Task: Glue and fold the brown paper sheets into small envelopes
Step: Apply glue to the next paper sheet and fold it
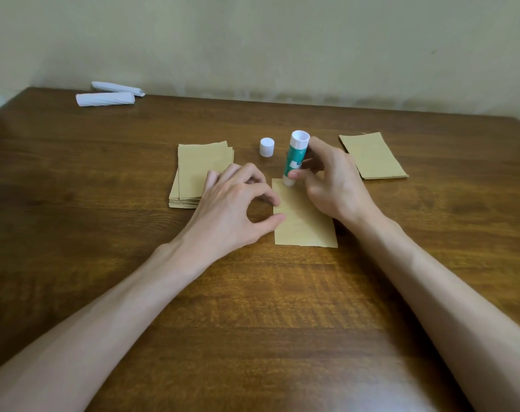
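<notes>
The right hand (333, 185) grips a glue stick (294, 157). The thumb and fingers wrap round its green and white body. The stick stands almost upright, leaning a little, with its white bottom end up in the air. Its tip touches the far left corner of a brown paper sheet (306, 224).

The sheet lies flat on the worktop (252, 307), in the middle, between the two hands. The left hand (238, 203) holds the sheet down. The tips of its bent thumb and first finger press on the left edge of the sheet, a little apart from each other. They do not wrap round anything.

Just behind the left hand is a stack of brown sheets (193, 173). The other fingers of that hand reach over its near corner. The white cap (267, 147) of the glue stick stands on the worktop beside the stack, just left of the stick.

To the right, well apart from the sheet, lies a second, thinner pile of brown paper (374, 156).

Far off at the back left corner of the worktop lie two white paper rolls (105, 99), side by side near the wall (252, 40).
</notes>
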